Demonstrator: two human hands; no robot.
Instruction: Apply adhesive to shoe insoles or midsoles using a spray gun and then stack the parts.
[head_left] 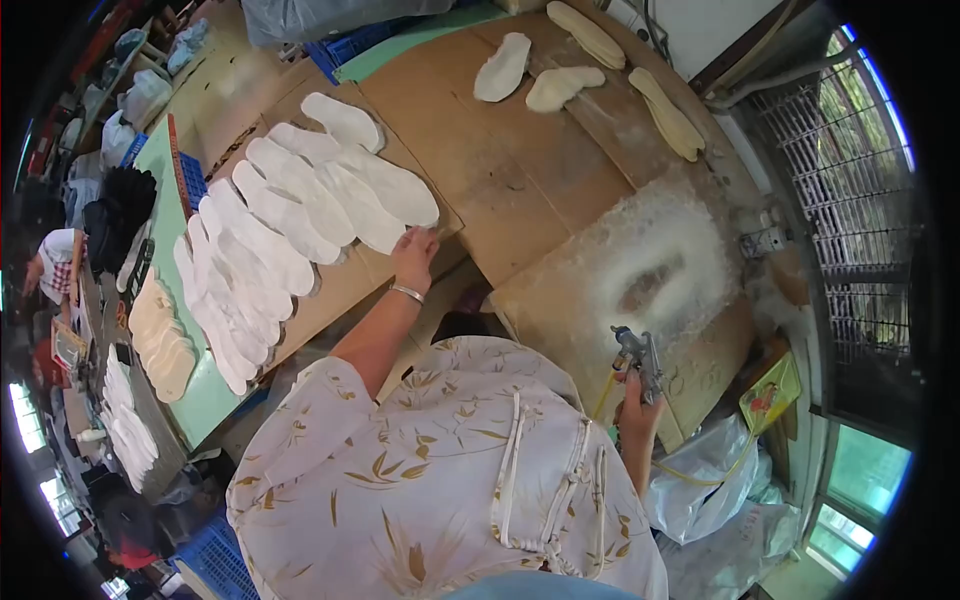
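White shoe insoles [290, 215] lie in overlapping rows on cardboard to my left. At the near end of the rightmost ones, my left hand [415, 255] has its fingers closed on the edge of a white insole [385, 228]. A metal spray gun [640, 360] with a yellow hose is gripped in my right hand [637, 405], low on the right. Beyond the gun, a cardboard patch [560, 290] carries a thick whitish ring of residue [710, 260] around a bare brown spot.
Loose cream insoles [560, 88] lie at the back of the cardboard [450, 110]. More beige insoles [160, 335] are stacked at far left on a green surface. A barred window [840, 190] and plastic bags [710, 475] are on the right. Another person [55, 265] sits far left.
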